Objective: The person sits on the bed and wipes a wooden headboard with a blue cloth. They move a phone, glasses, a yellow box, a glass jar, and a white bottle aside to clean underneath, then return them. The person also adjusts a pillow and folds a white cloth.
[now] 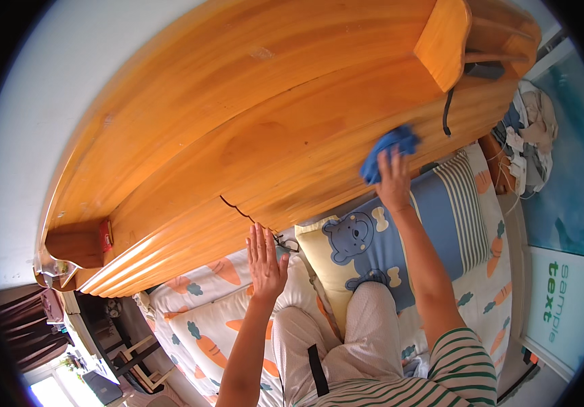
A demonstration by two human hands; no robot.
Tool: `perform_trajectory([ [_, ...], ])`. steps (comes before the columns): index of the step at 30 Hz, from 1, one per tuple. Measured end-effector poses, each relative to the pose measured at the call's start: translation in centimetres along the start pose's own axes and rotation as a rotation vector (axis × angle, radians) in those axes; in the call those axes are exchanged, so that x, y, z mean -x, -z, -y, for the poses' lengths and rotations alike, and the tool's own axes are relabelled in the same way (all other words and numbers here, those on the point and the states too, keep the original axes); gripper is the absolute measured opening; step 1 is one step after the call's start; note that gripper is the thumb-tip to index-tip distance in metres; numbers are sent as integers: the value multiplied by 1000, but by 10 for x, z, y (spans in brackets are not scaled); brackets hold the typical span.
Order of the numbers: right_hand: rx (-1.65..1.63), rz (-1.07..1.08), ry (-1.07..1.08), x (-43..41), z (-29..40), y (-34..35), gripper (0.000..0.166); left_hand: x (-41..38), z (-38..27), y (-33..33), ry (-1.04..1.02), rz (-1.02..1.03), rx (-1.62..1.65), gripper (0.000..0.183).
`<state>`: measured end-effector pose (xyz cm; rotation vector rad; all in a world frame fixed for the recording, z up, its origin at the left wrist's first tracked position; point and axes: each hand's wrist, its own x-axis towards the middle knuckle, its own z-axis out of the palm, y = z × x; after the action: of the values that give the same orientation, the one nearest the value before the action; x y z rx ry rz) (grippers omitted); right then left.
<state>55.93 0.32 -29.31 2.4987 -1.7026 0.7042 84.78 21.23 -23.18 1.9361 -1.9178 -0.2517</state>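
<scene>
My right hand (pixel 395 178) presses a crumpled blue cloth (pixel 391 150), slightly blurred, against the front of an orange-brown wooden headboard (pixel 292 122). The fingers lie over the lower part of the cloth. Lower down and to the left, my left hand (pixel 266 269) is held flat with its back towards me and nothing in it. Its fingertips reach the headboard's lower part, though whether they touch is unclear. Close by those fingertips are dark-framed eyeglasses (pixel 288 245) and a thin black cord (pixel 236 207). My knees rest on the bed, one of them against a blue-and-yellow bear pillow (pixel 355 234).
Beside the bear pillow lies a carrot-print pillow (pixel 205 336) on a matching sheet (pixel 493 295). A black strap (pixel 446 114) hangs near a wooden shelf bracket (pixel 444 46). Clothes and white cables (pixel 518 157) lie beyond the bed's right side. A small red box (pixel 106 235) stands in the left shelf.
</scene>
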Motion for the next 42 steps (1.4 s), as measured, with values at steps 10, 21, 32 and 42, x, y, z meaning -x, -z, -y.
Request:
perform_trajectory([
  [10,-755,-124,-500,46,245,-38,80,-12,-20,-24,98,-117,243,62],
  [21,-836,-415,-818,12,103,-39,64,35,-8,-36,337,-104,357,58],
  [32,-1204,53,-1263,80,265,-101,46,43,-16,-32,280,-89,352,56],
  [42,-1722,-254,-1376,52,113,-54,13,104,21,-59,482,-45,422,55],
])
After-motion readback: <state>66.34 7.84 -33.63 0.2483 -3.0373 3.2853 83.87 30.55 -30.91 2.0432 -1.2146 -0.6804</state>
